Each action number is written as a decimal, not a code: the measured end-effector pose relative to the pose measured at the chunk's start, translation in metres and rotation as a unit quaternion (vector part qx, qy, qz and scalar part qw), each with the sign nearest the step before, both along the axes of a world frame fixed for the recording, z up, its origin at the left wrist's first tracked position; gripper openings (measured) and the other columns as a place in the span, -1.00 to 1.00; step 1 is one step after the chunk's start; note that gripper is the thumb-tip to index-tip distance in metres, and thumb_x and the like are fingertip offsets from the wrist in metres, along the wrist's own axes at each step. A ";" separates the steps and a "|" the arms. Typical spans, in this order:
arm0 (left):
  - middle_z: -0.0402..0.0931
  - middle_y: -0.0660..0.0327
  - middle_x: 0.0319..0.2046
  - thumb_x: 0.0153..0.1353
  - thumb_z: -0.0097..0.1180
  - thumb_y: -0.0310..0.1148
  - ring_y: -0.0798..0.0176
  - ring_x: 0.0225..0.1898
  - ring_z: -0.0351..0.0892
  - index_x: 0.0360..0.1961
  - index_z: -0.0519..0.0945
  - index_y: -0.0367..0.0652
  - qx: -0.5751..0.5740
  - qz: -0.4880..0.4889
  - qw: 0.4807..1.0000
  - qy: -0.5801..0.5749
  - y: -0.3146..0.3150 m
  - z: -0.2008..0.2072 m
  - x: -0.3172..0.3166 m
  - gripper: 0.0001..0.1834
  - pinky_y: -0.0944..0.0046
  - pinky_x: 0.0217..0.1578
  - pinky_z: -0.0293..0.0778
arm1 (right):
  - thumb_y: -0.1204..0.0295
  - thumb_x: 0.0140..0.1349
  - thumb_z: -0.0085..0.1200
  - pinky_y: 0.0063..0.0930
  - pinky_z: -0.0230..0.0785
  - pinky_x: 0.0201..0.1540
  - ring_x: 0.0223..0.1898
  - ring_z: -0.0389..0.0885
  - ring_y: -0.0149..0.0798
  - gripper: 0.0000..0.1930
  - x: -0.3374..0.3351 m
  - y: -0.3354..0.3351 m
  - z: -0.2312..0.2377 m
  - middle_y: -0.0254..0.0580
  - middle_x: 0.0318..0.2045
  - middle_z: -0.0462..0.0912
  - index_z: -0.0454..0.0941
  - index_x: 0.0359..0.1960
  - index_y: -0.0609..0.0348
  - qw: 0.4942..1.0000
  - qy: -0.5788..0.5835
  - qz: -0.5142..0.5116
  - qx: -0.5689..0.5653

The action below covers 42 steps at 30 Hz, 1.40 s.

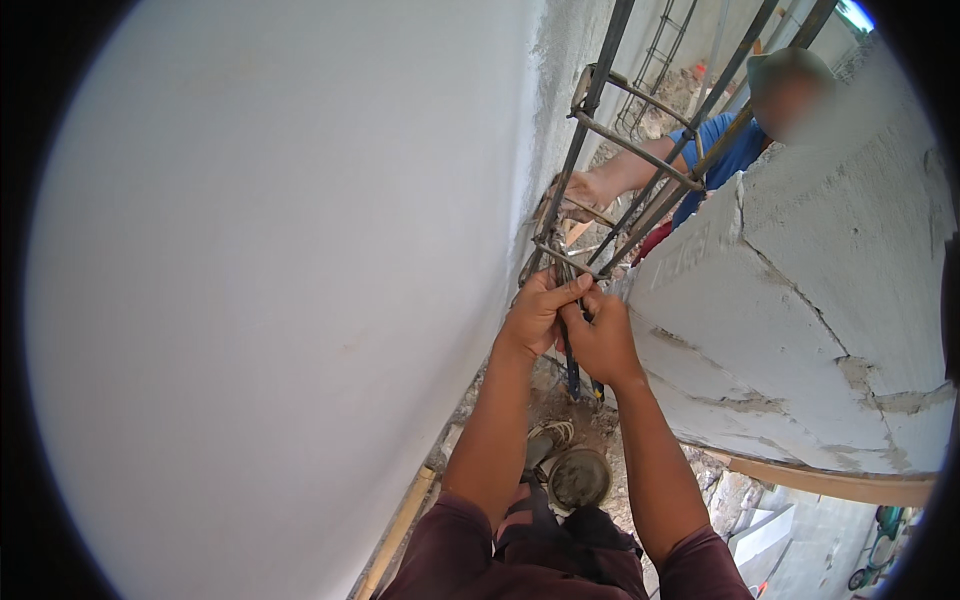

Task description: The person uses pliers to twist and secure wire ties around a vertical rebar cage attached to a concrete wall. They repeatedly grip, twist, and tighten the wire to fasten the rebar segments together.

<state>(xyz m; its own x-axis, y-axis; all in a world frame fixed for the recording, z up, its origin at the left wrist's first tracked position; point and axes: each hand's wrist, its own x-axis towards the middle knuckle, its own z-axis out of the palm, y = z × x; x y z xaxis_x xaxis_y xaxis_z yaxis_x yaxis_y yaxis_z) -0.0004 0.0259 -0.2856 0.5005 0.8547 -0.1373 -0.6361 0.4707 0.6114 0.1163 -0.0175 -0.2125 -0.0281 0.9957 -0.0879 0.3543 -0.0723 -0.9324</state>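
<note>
A cage of steel reinforcing bars (pixel 655 195) with square stirrups (pixel 640 147) rises in the gap between two walls. My left hand (pixel 538 315) is closed at the lowest visible stirrup, its thumb laid across toward my right hand; what its fingers pinch is hidden. Right beside it, my right hand (pixel 605 338) is closed around a pair of pliers, partly hidden by the hands. The dark pliers handles (pixel 573 378) point down below my fingers. Opposite me, a co-worker's hand (pixel 582 195) grips the cage a little higher up.
A smooth white wall (pixel 280 270) fills the left side. On the right stands a block wall (pixel 800 320) with mortar joints. The co-worker's blue sleeve (pixel 735 150) shows behind the bars. Below are a bucket of grey mix (pixel 579 478) and a wooden board (pixel 400 530).
</note>
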 end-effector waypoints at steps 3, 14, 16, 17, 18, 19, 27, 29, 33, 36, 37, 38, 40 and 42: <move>0.66 0.14 -0.42 0.33 0.30 -0.33 0.24 -0.23 0.72 -0.18 0.61 -0.25 -0.008 -0.011 0.999 -0.036 0.008 0.003 0.007 -0.79 0.22 -0.10 0.64 | 0.42 0.45 0.02 -0.50 0.45 -0.47 -0.57 0.60 -0.44 -0.74 0.009 0.001 -0.023 -0.28 -0.59 0.61 0.60 -0.33 0.39 1.000 0.016 0.010 0.000; 0.48 0.33 -0.62 0.34 0.24 -0.43 0.40 -0.60 0.56 -0.30 0.50 -0.16 0.008 0.079 0.995 0.053 -0.011 0.017 0.015 -0.86 0.21 -0.35 0.71 | 0.43 -0.05 0.43 -0.15 0.51 -0.04 -0.12 0.64 0.10 -0.12 -0.014 -0.068 0.008 0.24 -0.02 0.52 0.12 0.27 0.32 0.993 -0.066 -0.028 -0.091; 0.45 0.34 -0.62 0.34 0.22 -0.43 0.43 -0.64 0.50 -0.28 0.47 -0.16 0.008 0.090 0.991 0.096 -0.013 0.017 0.019 -0.86 0.22 -0.39 0.69 | 0.45 -0.07 0.42 -0.05 0.52 -0.04 -0.10 0.64 0.22 -0.14 -0.015 -0.075 -0.018 0.28 -0.03 0.54 0.14 0.24 0.37 0.981 -0.187 -0.049 -0.028; 0.44 0.33 -0.61 0.35 0.21 -0.43 0.43 -0.65 0.48 -0.26 0.46 -0.16 0.005 0.095 0.990 0.106 -0.013 0.015 0.022 -0.85 0.22 -0.41 0.68 | 0.45 -0.07 0.42 -0.01 0.51 -0.03 -0.10 0.64 0.25 -0.15 -0.016 -0.074 -0.023 0.29 -0.05 0.55 0.15 0.23 0.37 0.974 -0.217 -0.059 -0.006; 0.43 0.33 -0.61 0.35 0.21 -0.43 0.44 -0.66 0.45 -0.25 0.44 -0.16 0.002 0.100 0.988 0.116 -0.013 0.014 0.024 -0.84 0.22 -0.42 0.67 | 0.46 -0.08 0.41 0.03 0.50 -0.03 -0.10 0.64 0.28 -0.17 -0.019 -0.074 -0.027 0.29 -0.07 0.56 0.15 0.22 0.38 0.966 -0.247 -0.070 0.016; 0.41 0.34 -0.59 0.35 0.19 -0.45 0.45 -0.65 0.42 -0.25 0.44 -0.15 0.003 0.106 0.988 0.115 -0.014 0.015 0.025 -0.86 0.23 -0.43 0.65 | 0.47 -0.08 0.40 0.07 0.50 -0.03 -0.10 0.64 0.31 -0.18 -0.022 -0.074 -0.030 0.29 -0.09 0.57 0.16 0.20 0.39 0.958 -0.274 -0.081 0.036; 0.37 0.34 -0.58 0.25 0.19 -0.51 0.44 -0.65 0.36 -0.28 0.43 -0.11 -0.015 0.090 0.993 0.072 -0.020 0.007 0.025 -0.85 0.24 -0.46 0.56 | 0.52 -0.06 0.27 -0.40 0.43 -0.17 -0.23 0.57 -0.27 -0.34 0.001 -0.061 -0.064 -0.18 -0.23 0.52 0.29 0.14 0.31 0.998 0.018 0.006 -0.055; 0.34 0.35 -0.62 0.15 0.23 -0.53 0.43 -0.68 0.34 -0.36 0.42 -0.07 -0.043 0.041 0.997 0.040 -0.020 0.016 0.015 -0.79 0.23 -0.42 0.55 | 0.52 -0.06 0.25 -0.49 0.39 -0.17 -0.27 0.48 -0.40 -0.37 0.004 -0.061 -0.065 -0.33 -0.25 0.46 0.33 0.12 0.31 0.991 0.113 0.045 -0.059; 0.32 0.38 -0.65 0.17 0.18 -0.55 0.42 -0.73 0.32 -0.41 0.37 -0.02 -0.043 0.013 0.997 0.067 -0.013 0.003 0.010 -0.77 0.27 -0.54 0.50 | 0.44 -0.02 0.26 -0.39 0.40 -0.23 -0.31 0.49 -0.31 -0.42 0.012 -0.059 -0.073 -0.28 -0.30 0.47 0.35 0.08 0.33 0.979 0.124 0.079 -0.141; 0.28 0.40 -0.69 0.18 0.13 -0.58 0.41 -0.77 0.28 -0.43 0.34 -0.01 -0.025 0.044 0.993 0.107 -0.011 -0.003 0.016 -0.76 0.30 -0.61 0.45 | 0.42 0.05 0.24 -0.17 0.45 -0.21 -0.26 0.62 -0.01 -0.47 0.001 -0.063 -0.066 -0.01 -0.28 0.56 0.35 0.03 0.36 0.994 0.022 0.029 -0.103; 0.28 0.39 -0.69 0.18 0.12 -0.58 0.42 -0.78 0.28 -0.44 0.34 -0.02 -0.029 0.053 0.992 0.110 -0.012 0.000 0.017 -0.76 0.31 -0.64 0.44 | 0.42 0.07 0.23 -0.10 0.46 -0.19 -0.23 0.65 0.10 -0.50 -0.007 -0.065 -0.060 0.09 -0.26 0.60 0.35 0.02 0.37 0.997 -0.024 0.000 -0.077; 0.28 0.39 -0.70 0.18 0.11 -0.59 0.42 -0.79 0.28 -0.44 0.34 -0.03 -0.038 0.063 0.991 0.115 -0.015 0.001 0.016 -0.77 0.32 -0.67 0.42 | 0.42 0.09 0.22 -0.03 0.45 -0.16 -0.18 0.65 0.18 -0.52 -0.014 -0.068 -0.051 0.16 -0.23 0.60 0.35 0.01 0.37 0.995 -0.050 -0.028 -0.084; 0.34 0.34 -0.65 0.17 0.12 -0.55 0.40 -0.77 0.34 -0.43 0.38 -0.10 0.006 0.112 0.954 0.279 -0.014 -0.003 0.017 -0.83 0.30 -0.69 0.43 | 0.42 0.12 0.20 0.11 0.44 -0.10 -0.10 0.63 0.35 -0.55 -0.023 -0.075 -0.035 0.32 -0.16 0.61 0.35 0.00 0.38 0.986 -0.105 -0.088 -0.097; 0.38 0.30 -0.62 0.16 0.12 -0.52 0.38 -0.76 0.38 -0.42 0.41 -0.16 0.029 0.152 0.927 0.342 -0.014 -0.012 0.023 -0.88 0.29 -0.71 0.43 | 0.44 0.12 0.20 0.14 0.43 -0.08 -0.09 0.63 0.36 -0.55 -0.031 -0.073 -0.041 0.32 -0.15 0.61 0.34 0.00 0.39 0.981 -0.121 -0.071 -0.132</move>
<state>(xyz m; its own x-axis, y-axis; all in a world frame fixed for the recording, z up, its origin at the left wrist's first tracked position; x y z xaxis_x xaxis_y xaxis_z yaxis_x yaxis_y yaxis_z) 0.0222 0.0122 -0.2978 0.0486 0.9577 -0.2838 -0.1890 0.2878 0.9388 0.0855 -0.0910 -0.2534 0.1626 0.9296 -0.3307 0.5317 -0.3649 -0.7642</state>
